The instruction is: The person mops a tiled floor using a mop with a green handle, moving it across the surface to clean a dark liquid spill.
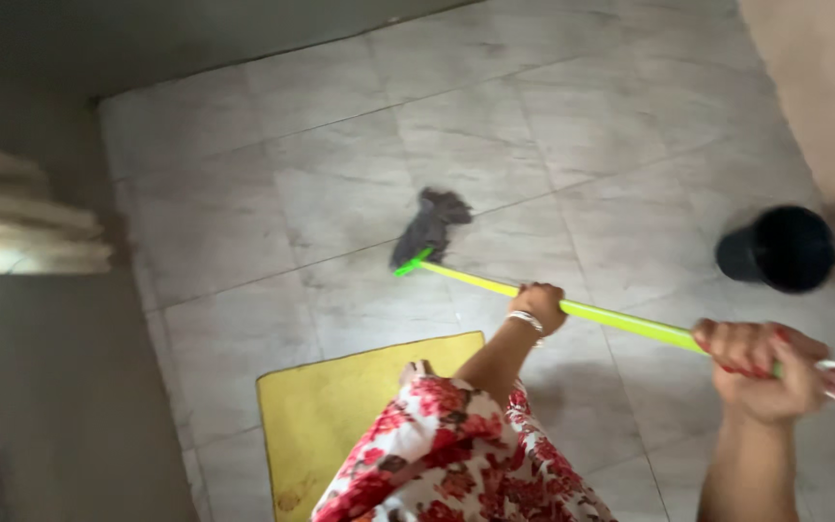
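R hand (761, 372) closed near mop handle (591, 311) end, L hand (539, 307) gripping mid-shaft; keep dark mop head (429, 228) flat on tiled floor (340, 174) w/ even strokes, avoid black bucket (780, 248).

We see a mop (533, 295) with a long, thin stick of bright yellow-green colour. It lies slanted, low at its head and high at its white end cap at 4 o'clock. The mop head (429, 230) is a dark grey bundle of strands, and it rests on the pale floor tiles near the centre, a little toward 12 o'clock.
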